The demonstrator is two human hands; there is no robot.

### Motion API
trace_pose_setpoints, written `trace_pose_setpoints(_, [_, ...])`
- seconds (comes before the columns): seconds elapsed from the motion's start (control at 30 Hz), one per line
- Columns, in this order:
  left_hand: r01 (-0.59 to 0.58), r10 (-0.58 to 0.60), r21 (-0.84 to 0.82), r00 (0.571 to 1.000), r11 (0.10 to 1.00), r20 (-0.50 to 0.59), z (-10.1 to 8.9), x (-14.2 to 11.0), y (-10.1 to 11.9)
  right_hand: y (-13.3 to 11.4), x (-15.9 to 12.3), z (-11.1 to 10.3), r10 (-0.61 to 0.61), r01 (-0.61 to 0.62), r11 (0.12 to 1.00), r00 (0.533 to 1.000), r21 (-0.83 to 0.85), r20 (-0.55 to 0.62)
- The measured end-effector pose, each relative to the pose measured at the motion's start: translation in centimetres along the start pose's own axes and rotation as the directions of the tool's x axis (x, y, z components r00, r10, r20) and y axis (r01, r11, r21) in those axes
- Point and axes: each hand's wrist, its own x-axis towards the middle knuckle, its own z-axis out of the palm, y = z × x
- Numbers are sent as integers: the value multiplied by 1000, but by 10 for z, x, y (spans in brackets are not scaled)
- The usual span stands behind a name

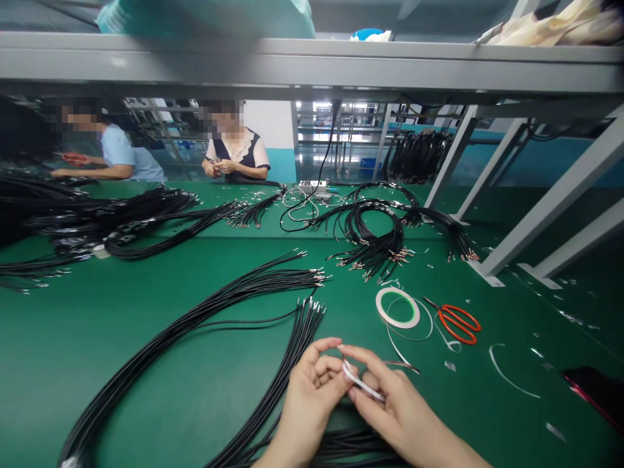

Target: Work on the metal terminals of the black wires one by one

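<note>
In front of me my left hand [312, 390] and my right hand [390, 396] meet, fingertips pinched around a narrow white strip [364, 385]. The strip bends out between the thumbs; what else the fingertips pinch is too small to make out. A thin brownish strip [402, 365] sticks out beyond my right fingers. Just left of my hands, a long bundle of black cables [195, 315] curves over the green table with its stripped ends turned towards me. More black cables [358, 445] lie under my wrists. Past my right hand is a white tape roll [377, 304] with a loose tail.
Orange-handled scissors [458, 322] lie right of the roll, among tape scraps [449, 366]. Coiled cables [373, 234] and a cable pile [112, 218] sit farther back. Grey shelf legs [550, 195] stand at right. Two people [238, 153] work across the table. A dark red-edged object [597, 390] lies at far right.
</note>
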Motion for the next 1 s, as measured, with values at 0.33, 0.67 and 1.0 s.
trace_pose_setpoints(0.33, [-95,94,68,995,993,29,1,-6,5,11,-2,1,-118,108,969,993,-222,-30])
trace_pose_setpoints(0.67, [-110,111,124,994,986,2,4,-9,4,9,-2,-1,-37,14,967,996,-255,-85])
trace_pose_setpoints(1.0, [-231,248,143,962,962,-113,2,-7,4,2,1,-8,-163,166,986,951,-12,-263])
